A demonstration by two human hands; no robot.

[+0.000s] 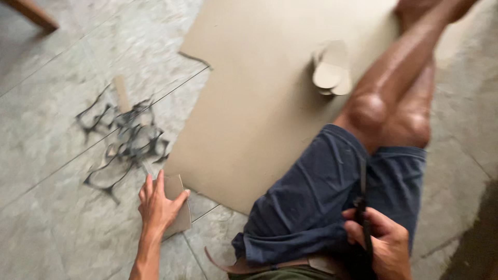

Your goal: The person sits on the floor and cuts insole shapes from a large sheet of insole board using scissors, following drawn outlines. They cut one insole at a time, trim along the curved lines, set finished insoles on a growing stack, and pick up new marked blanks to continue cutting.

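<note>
Floor (62, 228): grey stone-look tiles with thin joints, blurred by motion; corner of a wooden leg cut off at the top left.
Cardboard sheet (259, 103): large, tan, flat on the floor, running out of view at the top; right part hidden under the legs.
Legs (394, 88): bare, bent at the knee, stretched across the sheet toward the top right; feet cut off by the frame.
Shorts (311, 202): dark blue, covering the thighs; waist cut off at the bottom edge beside a brown strap-like band, hard to make out.
Black scraps (124, 140): tangle of thin dark offcut strips on the tiles left of the sheet, too smeared to tell one from another; a pale narrow strip lying among them.
Cut-out stack (332, 70): small pile of rounded tan cardboard pieces resting on the sheet just beside the knee; count unclear.
Left hand (158, 205): forearm rising from the bottom edge, palm down, fingers spread and thumb out, pressed flat on a small cardboard piece (179, 215); not closed around it.
Small cardboard piece: on the tiles at the sheet's lower left corner, largely hidden beneath the palm.
Right hand (381, 241): at the hip over the shorts, fingers curled tight around a slim black tool (362, 202) pointing up along the thigh; tool's kind not discernible, lower end hidden in the fist.
</note>
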